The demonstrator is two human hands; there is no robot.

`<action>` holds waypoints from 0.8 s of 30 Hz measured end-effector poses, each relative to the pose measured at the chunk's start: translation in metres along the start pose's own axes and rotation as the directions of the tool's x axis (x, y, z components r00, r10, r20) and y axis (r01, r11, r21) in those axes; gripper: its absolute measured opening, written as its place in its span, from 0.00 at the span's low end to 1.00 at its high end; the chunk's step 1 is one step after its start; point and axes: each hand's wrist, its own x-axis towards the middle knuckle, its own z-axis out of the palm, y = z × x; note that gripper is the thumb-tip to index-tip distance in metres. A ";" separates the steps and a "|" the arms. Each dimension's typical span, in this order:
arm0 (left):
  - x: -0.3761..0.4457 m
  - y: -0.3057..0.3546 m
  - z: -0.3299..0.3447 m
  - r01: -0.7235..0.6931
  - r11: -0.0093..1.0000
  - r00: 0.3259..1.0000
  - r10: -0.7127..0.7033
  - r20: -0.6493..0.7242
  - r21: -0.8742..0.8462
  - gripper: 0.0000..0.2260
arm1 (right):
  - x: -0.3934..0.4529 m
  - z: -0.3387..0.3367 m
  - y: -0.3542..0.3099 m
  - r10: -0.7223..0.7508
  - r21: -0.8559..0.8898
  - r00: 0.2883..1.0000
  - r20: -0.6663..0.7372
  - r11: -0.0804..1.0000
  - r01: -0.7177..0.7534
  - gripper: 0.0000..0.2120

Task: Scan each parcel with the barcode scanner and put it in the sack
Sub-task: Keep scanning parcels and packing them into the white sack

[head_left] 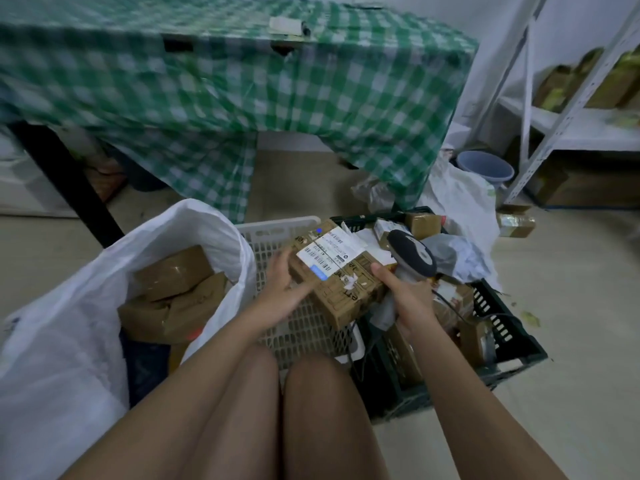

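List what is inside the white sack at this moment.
The white sack holds several brown cardboard parcels, piled loosely. How many lie deeper cannot be seen: the top boxes and the sack's wall cover them.

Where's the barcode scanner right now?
In the head view, right of centre: the barcode scanner is gripped by the right hand above the dark crate, beside the parcel the left hand holds.

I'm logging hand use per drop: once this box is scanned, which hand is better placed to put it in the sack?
Probably the left hand: it holds the parcel on the side nearest the open sack. The right hand grips the scanner.
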 end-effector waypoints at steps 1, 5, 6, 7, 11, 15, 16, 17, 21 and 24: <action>0.002 0.003 0.000 0.159 0.971 0.986 -0.164 -0.013 -0.177 0.34 | -0.001 0.001 0.002 -0.003 -0.003 1.000 -0.007 1.000 0.002 0.14; 0.003 0.006 0.011 0.514 0.725 0.856 -0.395 0.334 -0.459 0.20 | -0.004 0.007 0.009 -0.007 0.021 0.999 -0.039 1.000 0.008 0.15; 0.002 0.006 0.015 0.518 0.724 0.851 -0.383 0.360 -0.455 0.18 | -0.005 0.008 0.010 -0.020 0.019 0.999 -0.051 1.000 0.021 0.16; 0.001 0.005 0.019 0.508 0.728 0.857 -0.372 0.357 -0.460 0.19 | -0.005 0.008 0.010 -0.043 0.006 0.998 -0.045 0.999 0.044 0.14; 0.007 0.001 0.020 0.404 0.713 0.912 -0.365 0.188 -0.573 0.34 | -0.003 0.003 0.011 -0.102 -0.063 0.993 0.067 0.992 0.106 0.13; 0.015 0.011 0.008 0.275 0.888 0.960 -0.277 0.048 -0.368 0.27 | -0.004 -0.005 0.011 -0.063 -0.199 0.995 0.078 0.977 0.077 0.17; 0.016 0.014 0.003 0.244 0.937 0.970 -0.242 0.038 -0.250 0.28 | -0.005 -0.008 0.009 -0.048 -0.249 0.994 0.097 0.966 0.071 0.15; 0.018 0.014 -0.002 0.219 0.965 0.976 -0.215 0.044 -0.144 0.28 | -0.006 -0.011 0.007 -0.035 -0.301 0.991 0.128 0.951 0.073 0.12; 0.026 0.015 -0.015 0.226 0.971 0.963 -0.234 0.135 0.073 0.29 | -0.016 -0.025 -0.003 -0.019 -0.513 0.955 0.296 0.840 0.176 0.09; 0.030 0.015 -0.019 0.240 0.965 0.955 -0.254 0.155 0.103 0.29 | -0.027 -0.035 -0.005 -0.021 -0.684 0.935 0.354 0.676 0.274 0.06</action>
